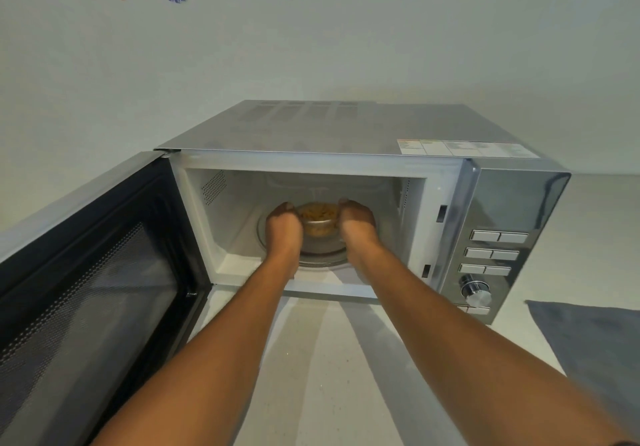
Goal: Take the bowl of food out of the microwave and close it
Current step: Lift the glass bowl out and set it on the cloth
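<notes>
Hands inside the cavity of the silver stainless-steel microwave (346, 133), both arms reaching in through the front opening. My left hand (282, 225) is curled round the left side of the clear glass bowl of yellow-orange food (318, 219); my right hand (356, 222) is curled round its right side. Fingers on both wrap the bowl's wall, thumbs near the rim, so it's a two-handed clamp with the bowl between the palms. Fingertips on the far side are hidden behind the bowl.

Bowl sits roughly centre of the cavity, above the round glass turntable plate (323, 258). Can't tell whether its base is touching the plate or just off it.

The microwave's black-framed mesh-window door (86, 279) is swung fully open to the left, hinged at the cavity's left edge. Control panel at the right edge of the front face: three rows of grey rectangular buttons (491, 253) with a chrome round knob (477, 293) below them.

Microwave stands on a pale speckled counter (322, 359), its back near the white wall (311, 47). A grey cloth mat (595, 334) lies at the counter's right edge, just beside the microwave's right front corner.
</notes>
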A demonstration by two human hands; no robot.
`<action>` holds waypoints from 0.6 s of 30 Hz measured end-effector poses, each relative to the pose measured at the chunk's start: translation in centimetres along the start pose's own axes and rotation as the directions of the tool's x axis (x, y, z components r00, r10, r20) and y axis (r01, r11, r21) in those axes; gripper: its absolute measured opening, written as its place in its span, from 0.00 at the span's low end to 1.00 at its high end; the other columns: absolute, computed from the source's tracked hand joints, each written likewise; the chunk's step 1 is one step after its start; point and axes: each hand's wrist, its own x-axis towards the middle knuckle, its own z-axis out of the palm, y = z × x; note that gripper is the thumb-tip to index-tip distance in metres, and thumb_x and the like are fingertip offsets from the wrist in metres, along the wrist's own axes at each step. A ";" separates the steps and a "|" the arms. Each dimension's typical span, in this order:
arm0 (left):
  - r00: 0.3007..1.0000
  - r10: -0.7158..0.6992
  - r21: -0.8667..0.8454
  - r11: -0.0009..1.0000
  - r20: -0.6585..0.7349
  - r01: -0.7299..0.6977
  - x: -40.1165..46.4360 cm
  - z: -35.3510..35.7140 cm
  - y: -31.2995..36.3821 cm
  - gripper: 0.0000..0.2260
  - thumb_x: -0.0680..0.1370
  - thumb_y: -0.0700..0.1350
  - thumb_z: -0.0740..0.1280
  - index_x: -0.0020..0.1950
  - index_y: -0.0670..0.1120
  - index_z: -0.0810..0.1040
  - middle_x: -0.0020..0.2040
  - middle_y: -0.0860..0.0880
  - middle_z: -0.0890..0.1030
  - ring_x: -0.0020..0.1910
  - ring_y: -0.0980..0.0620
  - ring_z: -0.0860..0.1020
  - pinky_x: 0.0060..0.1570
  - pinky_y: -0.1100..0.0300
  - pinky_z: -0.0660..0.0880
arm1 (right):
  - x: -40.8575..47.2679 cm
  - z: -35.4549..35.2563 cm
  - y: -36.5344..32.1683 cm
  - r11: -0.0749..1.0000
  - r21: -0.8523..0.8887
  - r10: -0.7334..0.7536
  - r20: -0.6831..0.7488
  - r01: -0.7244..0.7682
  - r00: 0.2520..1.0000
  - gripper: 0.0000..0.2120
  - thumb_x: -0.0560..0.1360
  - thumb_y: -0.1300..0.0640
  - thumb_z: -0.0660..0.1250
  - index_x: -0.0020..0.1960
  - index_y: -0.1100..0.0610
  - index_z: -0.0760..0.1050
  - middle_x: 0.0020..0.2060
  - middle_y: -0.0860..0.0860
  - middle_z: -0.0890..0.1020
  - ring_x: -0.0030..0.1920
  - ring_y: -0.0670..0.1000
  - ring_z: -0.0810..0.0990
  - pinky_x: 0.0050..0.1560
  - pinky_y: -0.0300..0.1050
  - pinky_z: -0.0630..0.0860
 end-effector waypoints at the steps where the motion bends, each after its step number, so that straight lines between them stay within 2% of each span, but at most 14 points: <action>1: 1.000 0.015 -0.015 1.000 -0.005 -0.016 -1.0 -0.2 -0.2 0.08 0.81 0.46 0.59 0.51 0.48 0.78 0.42 0.51 0.78 0.43 0.51 0.76 0.43 0.57 0.70 | -0.9 -0.4 0.2 0.999 0.042 -0.009 0.014 0.008 1.000 0.15 0.79 0.54 0.57 0.37 0.53 0.77 0.36 0.52 0.81 0.37 0.51 0.78 0.35 0.42 0.73; 4: 0.998 0.048 0.020 0.999 -0.033 -0.048 -4.5 -1.0 -0.4 0.10 0.80 0.45 0.58 0.43 0.50 0.78 0.41 0.49 0.79 0.42 0.51 0.77 0.38 0.57 0.71 | -4.0 -2.0 0.9 0.996 0.088 -0.039 0.051 0.034 0.998 0.13 0.80 0.55 0.57 0.48 0.52 0.81 0.43 0.53 0.84 0.44 0.51 0.81 0.40 0.42 0.76; 6: 0.997 0.070 0.052 0.996 -0.027 -0.069 -6.9 -1.8 -0.8 0.11 0.80 0.46 0.58 0.44 0.49 0.79 0.42 0.48 0.80 0.43 0.49 0.78 0.38 0.57 0.72 | -6.0 -3.3 1.5 0.995 0.080 -0.058 0.059 0.053 0.997 0.12 0.81 0.54 0.57 0.48 0.52 0.80 0.45 0.53 0.84 0.45 0.50 0.82 0.42 0.43 0.78; 7: 0.997 0.082 0.059 0.995 -0.010 -0.082 -8.0 -2.2 -1.2 0.12 0.80 0.45 0.58 0.49 0.46 0.81 0.46 0.46 0.82 0.47 0.47 0.79 0.41 0.56 0.75 | -7.0 -3.9 1.9 0.996 0.063 -0.067 0.059 0.064 0.996 0.13 0.81 0.52 0.57 0.48 0.53 0.79 0.46 0.53 0.85 0.46 0.51 0.82 0.46 0.46 0.79; 9: 0.994 0.099 0.058 0.993 0.035 -0.101 -10.4 -3.2 -2.4 0.16 0.81 0.45 0.58 0.62 0.41 0.79 0.59 0.42 0.83 0.58 0.43 0.80 0.58 0.49 0.77 | -9.3 -5.3 3.0 0.996 0.024 -0.091 0.061 0.090 0.994 0.16 0.82 0.49 0.56 0.52 0.55 0.80 0.50 0.55 0.85 0.51 0.53 0.82 0.56 0.52 0.78; 11: 0.991 0.112 0.049 0.992 0.070 -0.115 -12.9 -3.9 -3.5 0.17 0.81 0.43 0.58 0.66 0.41 0.77 0.65 0.41 0.80 0.63 0.43 0.78 0.66 0.45 0.74 | -11.6 -6.8 4.2 0.992 0.040 -0.124 0.066 0.122 0.990 0.16 0.82 0.50 0.56 0.53 0.58 0.80 0.51 0.56 0.85 0.52 0.54 0.82 0.59 0.54 0.77; 14: 0.987 0.122 -0.001 0.993 0.107 -0.122 -16.8 -4.7 -5.2 0.13 0.82 0.43 0.59 0.58 0.54 0.82 0.56 0.52 0.84 0.57 0.52 0.81 0.61 0.52 0.75 | -15.4 -9.4 5.8 0.990 0.059 -0.135 0.090 0.130 0.987 0.16 0.83 0.52 0.55 0.51 0.56 0.81 0.49 0.55 0.86 0.53 0.54 0.84 0.62 0.57 0.77; 16: 0.980 0.121 -0.012 0.993 0.161 -0.120 -19.3 -5.1 -6.6 0.14 0.83 0.43 0.59 0.61 0.54 0.81 0.55 0.55 0.84 0.56 0.54 0.81 0.60 0.54 0.76 | -17.7 -11.5 6.9 0.988 0.070 -0.146 0.078 0.140 0.986 0.16 0.83 0.52 0.56 0.52 0.55 0.82 0.50 0.54 0.86 0.55 0.54 0.84 0.64 0.59 0.75; 17: 0.973 0.127 -0.008 0.992 0.194 -0.128 -20.4 -5.1 -7.2 0.15 0.83 0.43 0.59 0.63 0.55 0.81 0.53 0.56 0.85 0.55 0.56 0.82 0.58 0.56 0.77 | -18.7 -12.6 7.3 0.987 0.077 -0.148 0.063 0.143 0.987 0.16 0.83 0.52 0.56 0.52 0.55 0.82 0.50 0.54 0.87 0.55 0.54 0.83 0.64 0.59 0.75; 18: 0.964 0.132 -0.003 0.991 0.232 -0.135 -21.9 -5.0 -7.9 0.17 0.83 0.43 0.59 0.60 0.60 0.82 0.50 0.59 0.86 0.52 0.59 0.83 0.52 0.61 0.78 | -19.9 -14.1 7.9 0.987 0.073 -0.146 0.044 0.142 0.988 0.16 0.83 0.51 0.56 0.52 0.54 0.82 0.50 0.53 0.87 0.55 0.53 0.83 0.64 0.59 0.75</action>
